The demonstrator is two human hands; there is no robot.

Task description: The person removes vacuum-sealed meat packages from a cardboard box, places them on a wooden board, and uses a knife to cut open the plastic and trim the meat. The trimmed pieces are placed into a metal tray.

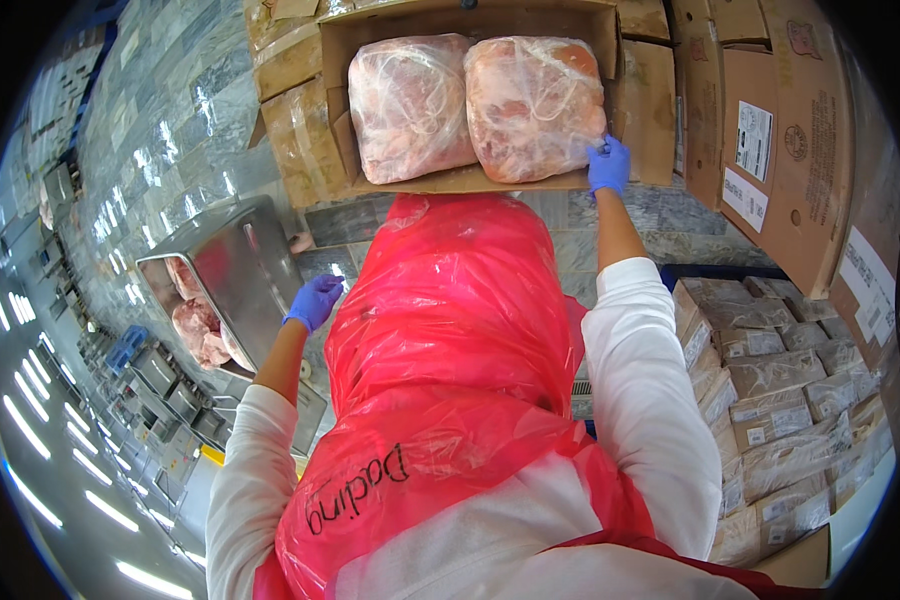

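Observation:
Two plastic-wrapped blocks of pale pink meat lie side by side, the left block (pixel 410 108) and right block (pixel 532 105), in an open cardboard box (pixel 390 20). My right hand (pixel 608 165), blue-gloved, grips the lower right corner of the right block. My left hand (pixel 312 303), also blue-gloved, hangs beside my red plastic apron (pixel 445 300), with loosely bent fingers and nothing visible in it. To its left is a steel bin (pixel 250 270) holding pieces of meat (pixel 198 325).
Cardboard cartons (pixel 280 150) surround the open box, with tall stacked cartons (pixel 775 120) at right. Wrapped boxes (pixel 780 370) sit in a blue-edged container at lower right. Grey tiles (pixel 185 130) and steel equipment (pixel 160 380) show at left.

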